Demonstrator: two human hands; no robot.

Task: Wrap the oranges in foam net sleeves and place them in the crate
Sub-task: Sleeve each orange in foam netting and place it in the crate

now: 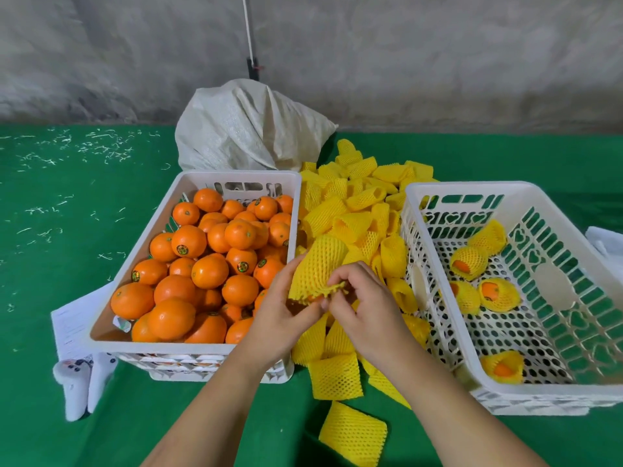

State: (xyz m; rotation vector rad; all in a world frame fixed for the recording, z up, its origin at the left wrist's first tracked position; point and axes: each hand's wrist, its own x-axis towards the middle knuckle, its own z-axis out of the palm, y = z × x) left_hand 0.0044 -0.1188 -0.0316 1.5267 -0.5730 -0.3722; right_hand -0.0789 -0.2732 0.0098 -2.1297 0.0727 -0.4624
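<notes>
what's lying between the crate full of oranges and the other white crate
In the head view, a heap of yellow foam net sleeves.

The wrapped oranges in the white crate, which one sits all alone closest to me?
The wrapped orange by the near wall of the right crate. The other four sit together farther back.

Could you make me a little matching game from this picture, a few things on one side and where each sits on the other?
Things:
1. bare oranges
2. wrapped oranges
3. loose foam sleeves
4. white woven sack

Places:
A. behind the crates, by the wall
B. piled between the two crates
C. in the left crate
D. in the right crate

Pairs: 1-C, 2-D, 3-B, 4-A
</notes>
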